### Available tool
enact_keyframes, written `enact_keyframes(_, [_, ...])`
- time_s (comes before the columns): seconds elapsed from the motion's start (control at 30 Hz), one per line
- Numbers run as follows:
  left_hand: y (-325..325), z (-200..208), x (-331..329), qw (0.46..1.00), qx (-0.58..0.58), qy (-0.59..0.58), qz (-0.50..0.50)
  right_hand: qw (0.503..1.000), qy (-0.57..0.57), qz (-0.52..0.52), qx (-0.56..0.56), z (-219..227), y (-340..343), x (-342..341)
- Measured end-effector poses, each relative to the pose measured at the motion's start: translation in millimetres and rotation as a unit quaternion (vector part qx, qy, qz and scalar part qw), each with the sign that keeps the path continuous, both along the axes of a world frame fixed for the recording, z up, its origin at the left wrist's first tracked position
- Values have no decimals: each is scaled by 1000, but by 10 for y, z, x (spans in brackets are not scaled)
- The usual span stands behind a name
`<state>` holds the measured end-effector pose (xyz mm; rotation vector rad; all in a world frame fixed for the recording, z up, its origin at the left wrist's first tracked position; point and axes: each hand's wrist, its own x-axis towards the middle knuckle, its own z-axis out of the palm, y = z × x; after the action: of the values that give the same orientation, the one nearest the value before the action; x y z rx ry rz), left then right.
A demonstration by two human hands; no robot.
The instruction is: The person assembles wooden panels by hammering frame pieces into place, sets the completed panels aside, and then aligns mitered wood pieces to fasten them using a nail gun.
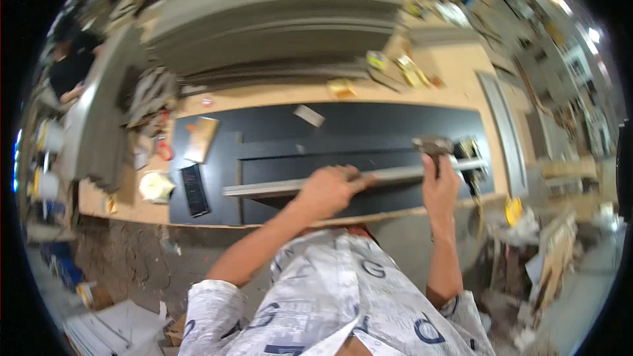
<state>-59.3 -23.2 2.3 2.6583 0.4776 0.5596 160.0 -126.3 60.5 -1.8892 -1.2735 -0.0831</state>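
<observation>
A long, narrow grey strip [264, 188] lies across the dark panel [389, 125] on the workbench, parallel to its near edge. My left hand [330, 191] is closed over the middle of this strip. At its right part, my right hand [440, 188] grips what looks like a hammer [432, 145], its head just above my fingers and its handle mostly hidden. A dark metal tool or fitting [468, 150], too blurred to name, is at the strip's right end. A small pale block [308, 115] lies farther back on the panel.
Tall stacks of grey boards stand at the back [277, 20] and left [99, 112] of the bench. A black phone-like object [194, 190], a yellowish box [202, 140] and a pale roll [155, 186] lie left. Another person [69, 69] stands at the far left.
</observation>
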Motion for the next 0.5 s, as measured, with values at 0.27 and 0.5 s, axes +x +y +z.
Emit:
enact_keyframes(0.27, [56,48,40,997,11,70,-26,993,-3,13,-117,199,-282,-148])
enact_keyframes(0.5, [13,16,19,998,-10,62,-21,977,-26,38,-209,-94,-316,-155])
